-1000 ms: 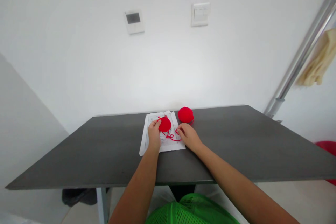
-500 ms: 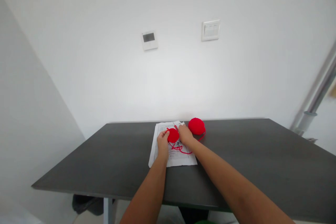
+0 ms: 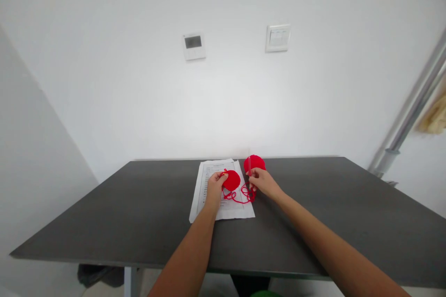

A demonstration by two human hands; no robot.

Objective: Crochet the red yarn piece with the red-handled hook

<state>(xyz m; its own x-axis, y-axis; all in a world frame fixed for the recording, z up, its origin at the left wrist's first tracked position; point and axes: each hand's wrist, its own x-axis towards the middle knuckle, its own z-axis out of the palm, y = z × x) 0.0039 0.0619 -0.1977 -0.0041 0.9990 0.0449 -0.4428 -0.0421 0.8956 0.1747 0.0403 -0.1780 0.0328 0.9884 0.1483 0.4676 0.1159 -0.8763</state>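
Observation:
Above the paper, my left hand (image 3: 215, 186) pinches the left edge of a round red crocheted piece (image 3: 232, 180). A small yellow-orange spot shows on that piece beside my thumb; I cannot make out what it is. In my right hand (image 3: 262, 182) is a crochet hook (image 3: 249, 165), its red handle pointing up and its thin tip down. Loose red yarn (image 3: 237, 200) loops across the paper between both hands. Just behind my right hand sits a red yarn ball (image 3: 256, 162), its lower part hidden by the hand.
A printed sheet of paper (image 3: 205, 202) lies under the work on the dark table (image 3: 114, 213). The white wall behind carries a thermostat panel (image 3: 194, 47) and a light switch (image 3: 278, 38). A grey pipe (image 3: 414, 106) runs at the far right.
My right hand has come off the paper, moving right and toward me, with the hook now upright in its fingers. My left hand keeps its pinch on the crocheted piece. The view has shifted slightly.

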